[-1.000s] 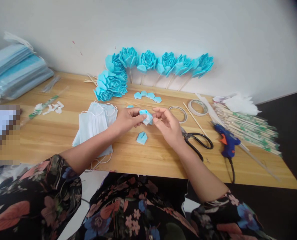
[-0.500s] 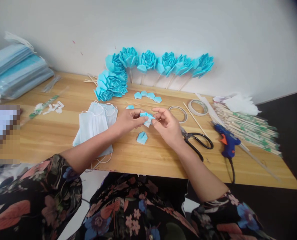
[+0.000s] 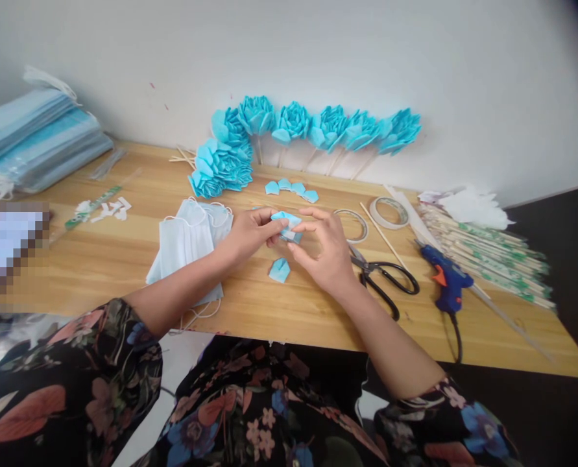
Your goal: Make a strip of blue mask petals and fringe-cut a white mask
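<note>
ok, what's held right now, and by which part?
A folded light-blue piece: left hand pinches its left side; right hand is at its right edge, hold unclear.

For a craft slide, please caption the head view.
Left hand pinches a folded blue piece, right hand at its edge, with blue flowers lined up behind.

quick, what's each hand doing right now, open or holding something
Left hand: closed, holding a folded blue petal.
Right hand: half-curled at the petal; grip unclear.
</note>
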A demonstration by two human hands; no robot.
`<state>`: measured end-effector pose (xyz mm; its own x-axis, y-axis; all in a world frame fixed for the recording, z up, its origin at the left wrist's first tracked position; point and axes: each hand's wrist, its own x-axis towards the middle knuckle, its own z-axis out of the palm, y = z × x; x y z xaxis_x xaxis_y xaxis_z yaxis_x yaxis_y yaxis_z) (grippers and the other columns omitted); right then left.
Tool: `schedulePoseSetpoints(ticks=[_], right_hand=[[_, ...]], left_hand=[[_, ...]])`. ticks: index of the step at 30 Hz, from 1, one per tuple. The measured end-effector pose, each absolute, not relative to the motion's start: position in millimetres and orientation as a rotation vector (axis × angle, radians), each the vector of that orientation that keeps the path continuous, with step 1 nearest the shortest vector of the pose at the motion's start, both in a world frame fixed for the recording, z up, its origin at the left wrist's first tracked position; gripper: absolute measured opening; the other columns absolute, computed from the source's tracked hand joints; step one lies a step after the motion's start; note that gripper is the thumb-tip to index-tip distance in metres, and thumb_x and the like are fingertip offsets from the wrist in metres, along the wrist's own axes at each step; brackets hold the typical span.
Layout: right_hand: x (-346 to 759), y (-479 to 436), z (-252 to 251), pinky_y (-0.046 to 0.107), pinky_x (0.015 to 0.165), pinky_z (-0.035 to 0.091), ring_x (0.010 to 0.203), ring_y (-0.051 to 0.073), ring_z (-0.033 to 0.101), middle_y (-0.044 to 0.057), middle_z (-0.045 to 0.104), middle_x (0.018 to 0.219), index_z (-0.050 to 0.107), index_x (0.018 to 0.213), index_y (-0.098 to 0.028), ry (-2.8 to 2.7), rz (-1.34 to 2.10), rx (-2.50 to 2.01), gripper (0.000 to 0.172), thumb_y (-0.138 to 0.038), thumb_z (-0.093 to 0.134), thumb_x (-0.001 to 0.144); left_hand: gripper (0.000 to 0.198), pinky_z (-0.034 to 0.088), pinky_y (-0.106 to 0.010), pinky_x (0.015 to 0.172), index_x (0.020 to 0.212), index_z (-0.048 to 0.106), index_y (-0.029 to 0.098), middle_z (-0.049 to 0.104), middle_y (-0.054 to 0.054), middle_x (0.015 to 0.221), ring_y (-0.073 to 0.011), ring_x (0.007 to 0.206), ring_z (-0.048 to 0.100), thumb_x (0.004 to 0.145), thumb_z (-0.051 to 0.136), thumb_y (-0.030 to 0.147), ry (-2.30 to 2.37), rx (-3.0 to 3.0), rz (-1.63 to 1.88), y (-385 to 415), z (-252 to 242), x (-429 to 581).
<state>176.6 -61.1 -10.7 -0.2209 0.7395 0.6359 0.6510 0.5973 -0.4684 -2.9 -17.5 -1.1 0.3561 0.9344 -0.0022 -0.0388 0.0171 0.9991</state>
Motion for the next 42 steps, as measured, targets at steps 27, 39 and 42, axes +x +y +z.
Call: schedulePoseSetpoints(ticks=[27, 39, 42], right_hand=[[178.6, -56.7, -17.7, 0.029, 0.071, 0.047, 0.073, 0.012, 0.058, -0.003, 0.062, 0.077, 0.057, 0.081, -0.023, -1.367, 0.960, -1.189, 0.013, -0.028, 0.068, 0.084], [176.7, -57.2, -16.4, 0.031, 0.075, 0.052, 0.077, 0.014, 0.064, -0.004, 0.066, 0.081, 0.055, 0.108, -0.025, -1.351, 0.997, -1.160, 0.029, -0.029, 0.068, 0.083], [178.1, -58.2, -13.0, 0.034, 0.077, 0.054, 0.080, 0.016, 0.066, -0.002, 0.068, 0.082, 0.058, 0.111, -0.026, -1.364, 1.002, -1.168, 0.024, -0.035, 0.063, 0.089]], left_hand=[[0.035, 0.043, -0.023, 0.059, 0.068, 0.062, 0.016, 0.058, 0.002, 0.059, -0.0093, 0.057, 0.052, 0.076, 0.072, 0.049, 0.911, 1.416, 0.845, -19.9, 0.5, -1.8], [0.032, 0.040, -0.022, 0.054, 0.069, 0.060, 0.017, 0.055, 0.003, 0.058, -0.0090, 0.054, 0.049, 0.074, 0.073, 0.046, 0.926, 1.508, 0.796, -17.5, -0.4, -2.7], [0.030, 0.041, -0.022, 0.054, 0.066, 0.058, 0.017, 0.055, 0.003, 0.058, -0.0088, 0.054, 0.049, 0.076, 0.071, 0.043, 0.904, 1.490, 0.811, -16.6, -2.2, -3.6]])
